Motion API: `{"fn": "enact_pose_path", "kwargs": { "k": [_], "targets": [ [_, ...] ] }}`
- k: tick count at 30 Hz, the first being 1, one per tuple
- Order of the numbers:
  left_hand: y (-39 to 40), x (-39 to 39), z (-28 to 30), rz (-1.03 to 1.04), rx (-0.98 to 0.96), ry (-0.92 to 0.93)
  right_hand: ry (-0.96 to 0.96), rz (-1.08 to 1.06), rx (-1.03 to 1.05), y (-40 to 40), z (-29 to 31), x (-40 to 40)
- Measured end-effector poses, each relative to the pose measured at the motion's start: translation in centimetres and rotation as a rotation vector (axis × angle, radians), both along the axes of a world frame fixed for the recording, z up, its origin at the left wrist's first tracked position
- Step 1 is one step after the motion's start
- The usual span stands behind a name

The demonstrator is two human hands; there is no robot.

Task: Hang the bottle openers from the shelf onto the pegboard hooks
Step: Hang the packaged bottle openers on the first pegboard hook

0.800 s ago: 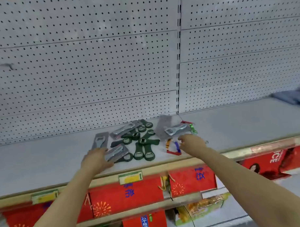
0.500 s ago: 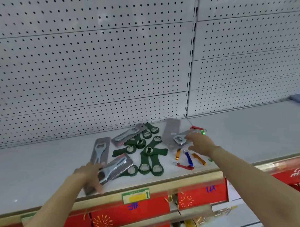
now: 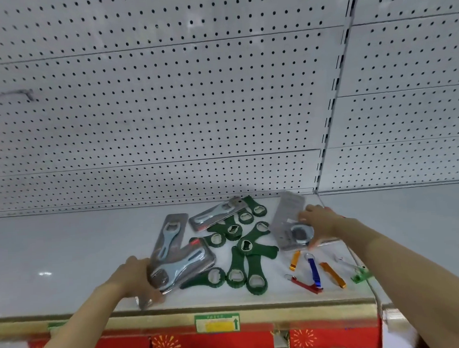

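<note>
Bottle openers lie in a heap on the white shelf (image 3: pixel 70 257). My left hand (image 3: pixel 134 274) grips the near end of a packaged silver opener (image 3: pixel 183 265), lifting it off the shelf edge. My right hand (image 3: pixel 319 220) closes on another packaged silver opener (image 3: pixel 294 234) at the right of the heap. Between them lie several dark green openers (image 3: pixel 242 262), plus two more packaged silver ones (image 3: pixel 170 234) (image 3: pixel 216 213). Small coloured keychain openers (image 3: pixel 314 273) lie at the front right. The white pegboard (image 3: pixel 169 111) rises behind, with one bare hook (image 3: pixel 25 92) at the far left.
The shelf's front edge carries a gold strip with a green and yellow price label (image 3: pixel 217 322). Red boxes (image 3: pixel 203 344) sit on the level below. A slotted upright (image 3: pixel 332 105) divides the pegboard into two panels.
Both hands have closed on packaged openers: the left has drawn its pack toward the shelf edge and raised it, the right has shifted onto the right-hand pack. The view has tilted upward.
</note>
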State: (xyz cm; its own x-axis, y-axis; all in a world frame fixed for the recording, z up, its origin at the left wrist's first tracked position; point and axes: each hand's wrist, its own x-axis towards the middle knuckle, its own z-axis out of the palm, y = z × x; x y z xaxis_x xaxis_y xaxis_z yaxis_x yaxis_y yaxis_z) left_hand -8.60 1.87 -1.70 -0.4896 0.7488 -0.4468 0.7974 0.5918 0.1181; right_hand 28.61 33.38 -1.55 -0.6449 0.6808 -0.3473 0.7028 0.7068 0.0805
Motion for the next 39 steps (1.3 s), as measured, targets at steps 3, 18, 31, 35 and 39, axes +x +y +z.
{"fn": "enact_pose_path", "kwargs": {
  "k": [3,18,31,35,39],
  "targets": [
    [-0.8,-0.7,1.6,0.06,0.067,-0.131,0.082,-0.011,-0.023,0.3,-0.1,0.4],
    [-1.9,3.6,5.5,0.785,1.27,-0.97,0.82,-0.142,-0.221,-5.7,5.3,-2.8],
    [-3.9,3.4,9.9,0.861,1.433,-0.991,1.517,-0.251,-0.766,-21.4,8.0,-11.9],
    [-7.7,1.7,11.6,0.777,1.494,-0.991,1.585,-0.255,-0.831,-26.9,9.5,-15.9],
    [-12.5,-0.9,12.5,0.652,1.607,-0.846,1.668,-0.263,-0.81,-32.3,10.2,-20.1]
  ]
}}
